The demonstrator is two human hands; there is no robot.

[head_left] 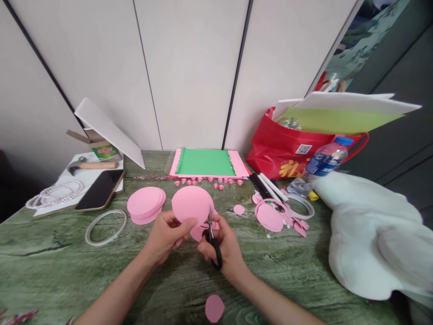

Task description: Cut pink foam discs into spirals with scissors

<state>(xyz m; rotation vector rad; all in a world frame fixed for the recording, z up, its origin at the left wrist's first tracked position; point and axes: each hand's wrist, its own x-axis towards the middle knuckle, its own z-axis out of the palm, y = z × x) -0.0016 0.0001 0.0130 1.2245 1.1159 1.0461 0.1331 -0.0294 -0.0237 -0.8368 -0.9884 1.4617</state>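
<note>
Between thumb and fingers, my left hand [171,234] pinches a round pink paper disc [190,203] above the table. My right hand [225,248] is closed on black-handled scissors [215,253], whose blades point up and away at the disc's right edge. Whether the blades have paper between them I cannot make out. Behind and below the disc, more pink paper [197,233] partly shows. A stack of pink discs [146,203] lies to the left of my left hand. Closer to me lies a small pink paper piece [214,308].
Tape rolls [106,227] lie on both sides. At left are a phone [100,189], a hammer [98,165] and a string of beads [56,194]. Small pink rolled pieces [220,186] line the green paper [206,162]. Right: pink scraps [270,216], a bottle [321,164], a red bag [270,149].
</note>
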